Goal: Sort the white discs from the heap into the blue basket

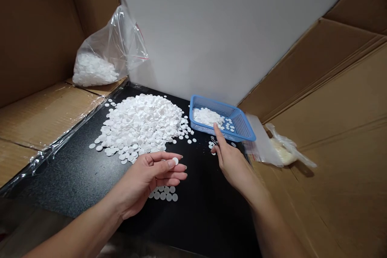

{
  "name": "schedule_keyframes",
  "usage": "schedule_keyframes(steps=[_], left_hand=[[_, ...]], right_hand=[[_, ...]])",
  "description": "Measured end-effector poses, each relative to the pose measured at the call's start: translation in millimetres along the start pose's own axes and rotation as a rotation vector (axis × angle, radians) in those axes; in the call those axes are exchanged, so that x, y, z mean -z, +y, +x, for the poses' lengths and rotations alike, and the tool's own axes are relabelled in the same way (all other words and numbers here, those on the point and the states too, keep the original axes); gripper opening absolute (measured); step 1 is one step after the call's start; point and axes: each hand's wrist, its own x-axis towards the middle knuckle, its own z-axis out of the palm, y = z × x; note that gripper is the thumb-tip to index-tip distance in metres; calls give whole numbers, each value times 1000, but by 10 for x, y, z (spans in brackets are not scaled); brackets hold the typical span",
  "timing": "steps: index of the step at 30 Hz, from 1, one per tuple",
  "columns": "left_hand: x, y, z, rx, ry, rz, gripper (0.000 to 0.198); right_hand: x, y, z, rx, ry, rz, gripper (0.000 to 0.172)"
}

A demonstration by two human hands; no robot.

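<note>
Left hand (151,171) pinches one disc (175,161), thumb to fingers, near the rows (163,196), so a slack grip could drop it and jog them; right hand (231,161), grip unclear, sits at the basket (242,125), easily bumped by overreach.

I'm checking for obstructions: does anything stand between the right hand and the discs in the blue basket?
Only the near wall of the blue basket lies between the right hand and the white discs inside. The index fingertip overlaps its rim in this view; whether it reaches past cannot be told. Nothing else visible intervenes.
</note>
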Motion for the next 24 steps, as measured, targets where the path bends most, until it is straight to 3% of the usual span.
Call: schedule_keyframes(steps=[5,10,17,24], left_hand=[[-6,6,0,-23,-14,-12,23],[13,39,-19,-23,19,-19,27],[3,46,-7,-16,56,-15,33],[23,15,5,-39,23,37,34]], right_hand=[[-1,-198,-100,206,66,248,48],[7,-455,-288,384,96,356,46],[-92,-544,-379,575,208,360,40],[-137,-543,-401,602,249,246,37]])
